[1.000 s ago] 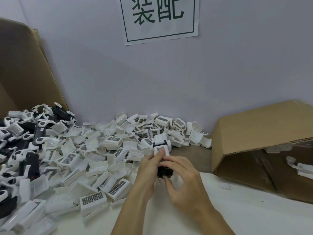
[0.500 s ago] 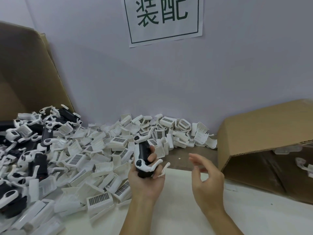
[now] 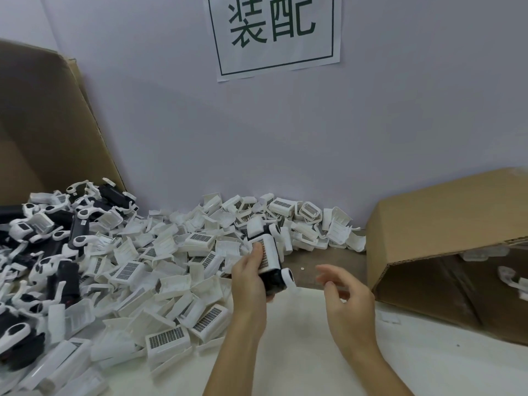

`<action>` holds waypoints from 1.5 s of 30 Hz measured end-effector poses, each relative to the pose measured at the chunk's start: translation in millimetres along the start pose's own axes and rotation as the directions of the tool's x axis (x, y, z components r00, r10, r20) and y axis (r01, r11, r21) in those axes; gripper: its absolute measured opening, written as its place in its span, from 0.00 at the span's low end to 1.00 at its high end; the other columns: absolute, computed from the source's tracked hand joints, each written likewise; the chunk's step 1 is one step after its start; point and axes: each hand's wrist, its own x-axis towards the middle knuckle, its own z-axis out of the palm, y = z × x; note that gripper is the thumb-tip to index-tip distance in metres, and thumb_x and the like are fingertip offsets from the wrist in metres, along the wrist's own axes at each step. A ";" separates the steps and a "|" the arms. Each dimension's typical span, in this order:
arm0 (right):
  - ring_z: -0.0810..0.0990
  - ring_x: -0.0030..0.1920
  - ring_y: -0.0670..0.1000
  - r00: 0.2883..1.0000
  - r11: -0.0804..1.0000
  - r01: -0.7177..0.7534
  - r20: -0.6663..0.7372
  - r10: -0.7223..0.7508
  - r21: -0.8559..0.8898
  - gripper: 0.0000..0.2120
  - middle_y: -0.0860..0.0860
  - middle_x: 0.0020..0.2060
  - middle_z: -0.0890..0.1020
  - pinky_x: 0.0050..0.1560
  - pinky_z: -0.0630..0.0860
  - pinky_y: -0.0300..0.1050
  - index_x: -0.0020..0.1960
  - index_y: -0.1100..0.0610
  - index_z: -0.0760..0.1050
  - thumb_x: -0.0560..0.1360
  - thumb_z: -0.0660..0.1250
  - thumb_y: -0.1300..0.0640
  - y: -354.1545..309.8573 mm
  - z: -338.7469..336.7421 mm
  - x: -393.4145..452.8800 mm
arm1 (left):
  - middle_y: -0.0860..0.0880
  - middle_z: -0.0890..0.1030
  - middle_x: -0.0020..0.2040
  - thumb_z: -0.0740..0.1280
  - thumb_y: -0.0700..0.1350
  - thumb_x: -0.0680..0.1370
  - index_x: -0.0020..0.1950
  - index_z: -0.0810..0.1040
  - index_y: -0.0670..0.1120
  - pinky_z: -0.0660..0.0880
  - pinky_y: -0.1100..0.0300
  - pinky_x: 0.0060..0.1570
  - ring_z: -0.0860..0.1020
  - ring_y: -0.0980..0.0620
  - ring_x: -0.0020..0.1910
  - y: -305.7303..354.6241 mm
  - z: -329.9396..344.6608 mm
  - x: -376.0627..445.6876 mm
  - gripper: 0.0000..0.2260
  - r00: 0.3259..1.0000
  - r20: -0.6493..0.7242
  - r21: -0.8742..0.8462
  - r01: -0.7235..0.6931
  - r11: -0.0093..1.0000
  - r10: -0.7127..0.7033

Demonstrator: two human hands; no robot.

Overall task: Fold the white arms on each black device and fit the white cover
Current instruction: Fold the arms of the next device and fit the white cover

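On my far left a big cardboard flap (image 3: 48,124) leans up by the wall, and under it sits a heap of black devices with white arms (image 3: 43,252). Next to that is a wide pile of white covers (image 3: 160,281) that runs back to the wall. In the middle my left hand (image 3: 248,284) grips one black device (image 3: 274,278), lifted just above the table (image 3: 300,352). A white cover (image 3: 268,254) sits on it, and my thumb presses on the cover's grille. A paper sign with green writing (image 3: 274,32) hangs on the wall above. My right hand (image 3: 347,298) floats just beside the device, fingers loosely curled, holding nothing. On my far right a cardboard box (image 3: 445,224) lies on its side, open toward me.
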 end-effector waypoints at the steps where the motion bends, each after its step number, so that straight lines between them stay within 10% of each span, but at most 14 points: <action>1: 0.81 0.45 0.41 1.000 1.000 -0.005 0.001 0.005 -0.002 0.25 0.39 0.41 0.83 0.43 0.72 0.29 0.45 0.42 0.81 0.75 0.62 0.73 0.0 0.0 0.0 | 0.46 0.79 0.33 0.64 0.51 0.82 0.44 0.80 0.43 0.68 0.64 0.22 0.77 0.53 0.26 -0.8 0.9 -0.4 0.14 0.997 -0.020 0.053 -0.071 0.996 0.072; 6: 0.81 0.45 0.41 1.000 1.000 -0.027 0.007 0.027 -0.006 0.24 0.38 0.41 0.83 0.43 0.73 0.29 0.45 0.42 0.81 0.75 0.62 0.72 -1.3 -0.5 0.1 | 0.52 0.81 0.34 0.66 0.48 0.81 0.42 0.80 0.46 0.71 0.70 0.32 0.77 0.63 0.32 -5.3 1.3 -0.5 0.10 0.924 -0.020 0.345 -0.352 0.870 0.382; 18: 0.80 0.45 0.41 0.999 0.999 -0.041 0.010 0.041 -0.009 0.23 0.38 0.41 0.83 0.42 0.72 0.28 0.46 0.42 0.81 0.76 0.62 0.71 -1.9 -0.1 -0.2 | 0.54 0.79 0.30 0.69 0.51 0.79 0.38 0.79 0.48 0.70 0.70 0.28 0.77 0.62 0.30 -4.6 1.5 0.9 0.11 0.929 -0.057 0.436 -0.305 0.846 0.365; 22: 0.80 0.44 0.42 1.000 1.000 -0.005 0.019 0.006 -0.014 0.23 0.38 0.41 0.83 0.41 0.72 0.28 0.46 0.42 0.81 0.75 0.62 0.71 -1.2 0.9 -0.3 | 0.54 0.81 0.32 0.71 0.60 0.73 0.45 0.80 0.55 0.78 0.52 0.40 0.81 0.51 0.37 -4.2 0.6 -5.0 0.10 0.885 0.105 0.764 -0.364 0.533 0.454; 27: 0.81 0.45 0.42 1.000 1.000 0.009 0.023 -0.008 -0.024 0.23 0.38 0.40 0.83 0.41 0.73 0.29 0.46 0.42 0.81 0.75 0.63 0.71 1.3 1.4 -0.3 | 0.52 0.76 0.32 0.69 0.62 0.75 0.47 0.78 0.52 0.67 0.55 0.34 0.78 0.48 0.37 -8.4 6.7 -13.1 0.14 0.779 0.250 0.885 -0.424 0.189 0.575; 37: 0.74 0.60 0.37 0.952 0.977 0.116 0.299 -0.059 -0.177 0.28 0.36 0.58 0.76 0.52 0.71 0.30 0.71 0.46 0.69 0.73 0.70 0.44 -3.0 3.7 -6.2 | 0.50 0.85 0.39 0.63 0.58 0.81 0.45 0.84 0.50 0.78 0.58 0.43 0.84 0.54 0.42 -1.4 13.9 -11.2 0.16 0.979 0.198 0.428 -0.136 0.894 0.054; 40: 0.68 0.60 0.29 0.968 0.965 0.086 0.248 -0.023 -0.249 0.36 0.38 0.61 0.71 0.54 0.65 0.20 0.75 0.48 0.64 0.72 0.74 0.45 -2.8 4.9 -2.9 | 0.43 0.86 0.43 0.58 0.57 0.83 0.44 0.86 0.50 0.76 0.57 0.47 0.84 0.51 0.43 3.4 15.8 -12.6 0.20 0.938 0.317 0.354 0.018 0.935 -0.138; 45: 0.70 0.56 0.36 0.996 0.950 0.021 0.084 0.006 -0.311 0.28 0.41 0.60 0.72 0.52 0.66 0.23 0.74 0.51 0.67 0.76 0.70 0.49 -3.8 5.5 -0.8 | 0.48 0.87 0.44 0.60 0.53 0.83 0.49 0.86 0.48 0.76 0.63 0.44 0.83 0.57 0.43 -4.9 18.2 -17.8 0.17 0.926 0.376 0.387 -0.117 0.914 -0.041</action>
